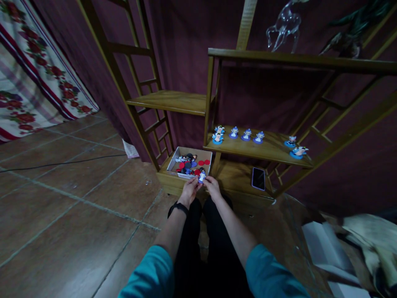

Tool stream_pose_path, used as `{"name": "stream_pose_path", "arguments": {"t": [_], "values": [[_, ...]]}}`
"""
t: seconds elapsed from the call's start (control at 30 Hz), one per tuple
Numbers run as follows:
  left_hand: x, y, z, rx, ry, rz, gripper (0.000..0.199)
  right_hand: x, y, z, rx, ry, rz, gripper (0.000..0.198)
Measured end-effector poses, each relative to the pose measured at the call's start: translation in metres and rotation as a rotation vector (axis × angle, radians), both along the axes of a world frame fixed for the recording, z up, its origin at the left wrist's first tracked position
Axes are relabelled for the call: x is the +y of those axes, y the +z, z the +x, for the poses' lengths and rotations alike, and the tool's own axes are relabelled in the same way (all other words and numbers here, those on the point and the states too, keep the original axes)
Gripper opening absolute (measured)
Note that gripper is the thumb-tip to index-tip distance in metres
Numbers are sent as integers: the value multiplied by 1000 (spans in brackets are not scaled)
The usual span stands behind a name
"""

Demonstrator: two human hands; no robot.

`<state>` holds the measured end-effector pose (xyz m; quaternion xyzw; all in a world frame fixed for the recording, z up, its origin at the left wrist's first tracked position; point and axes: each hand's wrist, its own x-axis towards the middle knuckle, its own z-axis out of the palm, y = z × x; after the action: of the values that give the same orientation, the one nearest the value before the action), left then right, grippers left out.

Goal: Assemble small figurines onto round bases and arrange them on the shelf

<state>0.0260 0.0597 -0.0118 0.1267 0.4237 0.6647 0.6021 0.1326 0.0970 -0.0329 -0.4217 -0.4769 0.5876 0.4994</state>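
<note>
Figurine (202, 176) pinched between left hand (190, 188) and right hand (212, 186); no writing legible.

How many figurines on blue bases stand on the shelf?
7: a close pair at the left end, three in a row beside them, two at the right end. The left pair overlaps, so one may be hidden.

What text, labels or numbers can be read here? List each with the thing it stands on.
None can be read.
The small figurine held between the left hand and right hand: too small to show any print.
The box: no lettering visible.
The phone: screen dark.
</note>
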Motion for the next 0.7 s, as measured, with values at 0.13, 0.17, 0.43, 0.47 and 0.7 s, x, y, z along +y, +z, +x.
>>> {"name": "stream_pose_path", "arguments": {"t": [0.13, 0.17, 0.43, 0.47, 0.7], "values": [[1, -1, 0, 1, 3, 9, 12, -1, 1, -1, 21, -14, -23, 27], [1, -1, 0, 0, 1, 10, 12, -1, 2, -1, 20, -14, -25, 27], [-1, 0, -2, 8, -1, 36, 16, -4, 4, -1, 65, -30, -62, 29], [-1, 1, -2, 11, 1, 36, 16, -4, 4, -1, 68, -34, -61, 28], [-1, 1, -1, 32, 6, 45, 16, -3, 4, 0, 66, -38, -43, 30]]}}
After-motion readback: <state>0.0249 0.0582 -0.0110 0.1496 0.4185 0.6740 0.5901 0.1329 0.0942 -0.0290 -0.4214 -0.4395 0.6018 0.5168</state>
